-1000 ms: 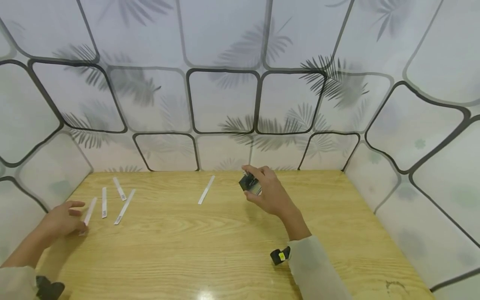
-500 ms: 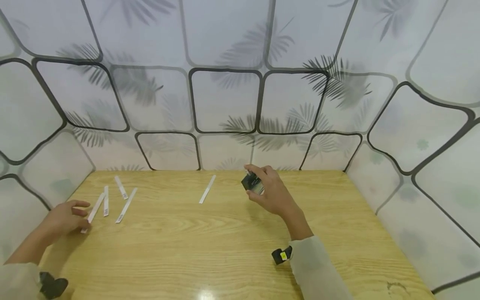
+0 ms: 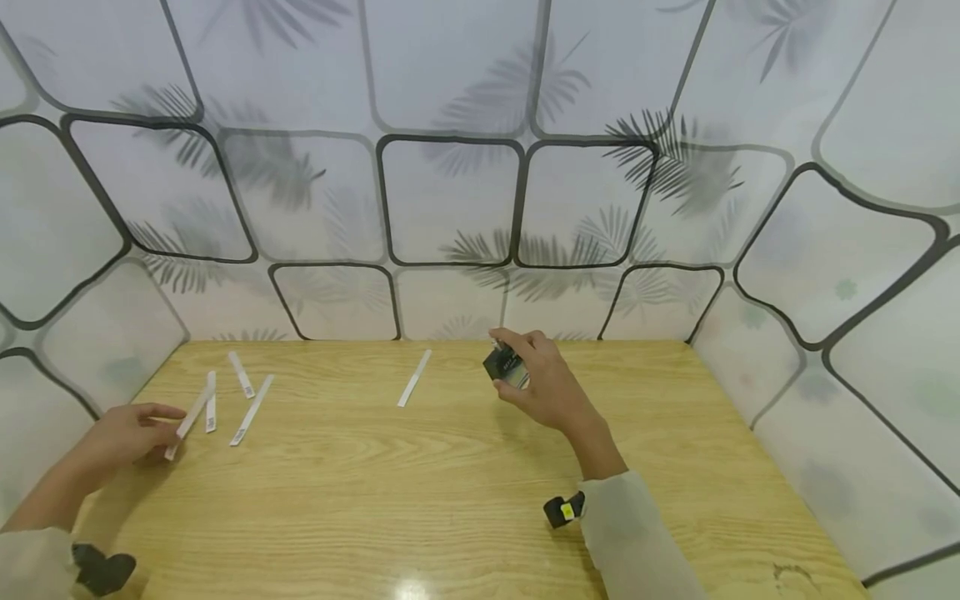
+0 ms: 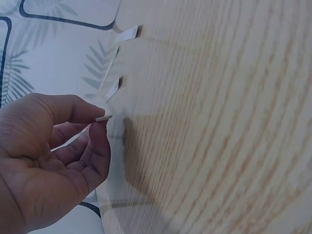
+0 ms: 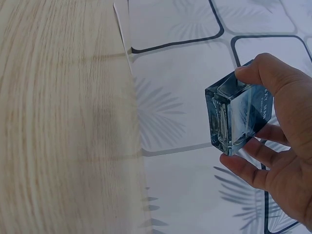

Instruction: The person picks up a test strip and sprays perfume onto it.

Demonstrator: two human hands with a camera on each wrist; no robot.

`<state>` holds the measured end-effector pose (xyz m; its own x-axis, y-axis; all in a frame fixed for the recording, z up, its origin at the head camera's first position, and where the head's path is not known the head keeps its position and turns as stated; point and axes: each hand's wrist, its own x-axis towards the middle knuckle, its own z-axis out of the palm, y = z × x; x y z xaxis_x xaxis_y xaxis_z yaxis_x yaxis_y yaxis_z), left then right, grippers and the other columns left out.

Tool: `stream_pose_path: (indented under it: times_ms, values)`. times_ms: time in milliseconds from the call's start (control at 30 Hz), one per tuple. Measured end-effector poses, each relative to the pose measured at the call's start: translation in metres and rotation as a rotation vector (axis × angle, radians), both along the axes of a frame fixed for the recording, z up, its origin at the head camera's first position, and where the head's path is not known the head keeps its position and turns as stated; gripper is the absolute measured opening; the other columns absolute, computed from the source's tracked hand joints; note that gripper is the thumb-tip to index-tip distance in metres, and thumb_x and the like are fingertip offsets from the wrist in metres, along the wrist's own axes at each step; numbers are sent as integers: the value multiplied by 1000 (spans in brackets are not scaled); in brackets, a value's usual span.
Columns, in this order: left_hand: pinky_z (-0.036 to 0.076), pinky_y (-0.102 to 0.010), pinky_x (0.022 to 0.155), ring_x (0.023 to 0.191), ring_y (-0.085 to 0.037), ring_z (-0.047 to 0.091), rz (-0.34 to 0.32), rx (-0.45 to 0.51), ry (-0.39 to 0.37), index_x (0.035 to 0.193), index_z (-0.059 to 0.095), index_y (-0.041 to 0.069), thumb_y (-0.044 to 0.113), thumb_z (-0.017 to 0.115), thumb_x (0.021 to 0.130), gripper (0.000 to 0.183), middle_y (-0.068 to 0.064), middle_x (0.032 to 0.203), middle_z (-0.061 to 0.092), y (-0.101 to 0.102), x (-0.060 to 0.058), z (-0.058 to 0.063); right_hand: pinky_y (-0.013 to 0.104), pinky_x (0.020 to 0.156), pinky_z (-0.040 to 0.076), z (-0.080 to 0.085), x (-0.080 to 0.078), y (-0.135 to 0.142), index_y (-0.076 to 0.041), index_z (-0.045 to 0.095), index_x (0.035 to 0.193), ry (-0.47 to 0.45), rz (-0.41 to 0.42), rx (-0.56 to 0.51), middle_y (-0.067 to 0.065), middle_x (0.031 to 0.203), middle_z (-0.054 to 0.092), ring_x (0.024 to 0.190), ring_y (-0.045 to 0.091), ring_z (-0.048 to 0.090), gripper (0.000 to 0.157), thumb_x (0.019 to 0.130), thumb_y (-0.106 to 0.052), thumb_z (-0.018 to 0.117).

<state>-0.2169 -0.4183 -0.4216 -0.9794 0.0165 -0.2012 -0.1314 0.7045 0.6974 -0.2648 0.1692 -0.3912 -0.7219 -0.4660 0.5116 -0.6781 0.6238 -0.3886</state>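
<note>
At the left of the table, my left hand (image 3: 126,437) pinches the near end of a white paper test strip (image 3: 192,417) between thumb and fingers. The left wrist view shows this strip (image 4: 104,118) end-on, slightly above the wood. My right hand (image 3: 553,387) holds a dark-tinted glass perfume bottle (image 3: 501,360) above the back of the table, thumb on one side and fingers on the other. Seen from the right wrist, the bottle (image 5: 239,112) is tilted, its thick clear glass base facing the camera; some printed lettering is partly covered by the hand.
Near the held strip lie several more strips, among them one upright strip (image 3: 211,408), one slanted strip (image 3: 252,410) and one farther back (image 3: 242,375). A lone strip (image 3: 414,378) lies at the centre back of the wooden table (image 3: 360,500). Patterned cloth walls (image 3: 450,200) enclose the table.
My left hand has taken hold of the strip; its far end has swung right, close to the neighbouring strip, and the near end is lifted a little. My right hand stays nearly still with the bottle.
</note>
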Motion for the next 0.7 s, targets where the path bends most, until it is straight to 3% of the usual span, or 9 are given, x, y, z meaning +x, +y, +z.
stream_pose_path:
  times_ms: [233, 433, 700]
  values:
    - [56, -26, 69, 78, -7, 61, 11, 16, 25, 137, 44, -23, 14, 54, 103, 52, -5, 96, 69, 5, 3, 6, 40, 72, 47, 1, 1, 0, -20, 47, 153, -6, -1, -1, 13, 117, 53, 94, 29, 54, 70, 91, -18, 79]
    - [59, -25, 74, 85, 1, 61, -16, 46, 84, 138, 45, -21, 15, 54, 105, 50, -17, 114, 68, 19, 2, 10, 40, 71, 47, 1, 0, 0, -20, 47, 153, -4, 7, -2, 13, 116, 53, 95, 30, 54, 69, 91, -18, 79]
    - [59, -27, 75, 88, -1, 62, -55, 61, 128, 141, 47, -17, 19, 51, 108, 49, -30, 128, 59, 46, -5, 13, 39, 72, 46, 2, 1, 0, -19, 47, 153, -8, 5, 7, 13, 116, 53, 95, 29, 53, 69, 91, -19, 79]
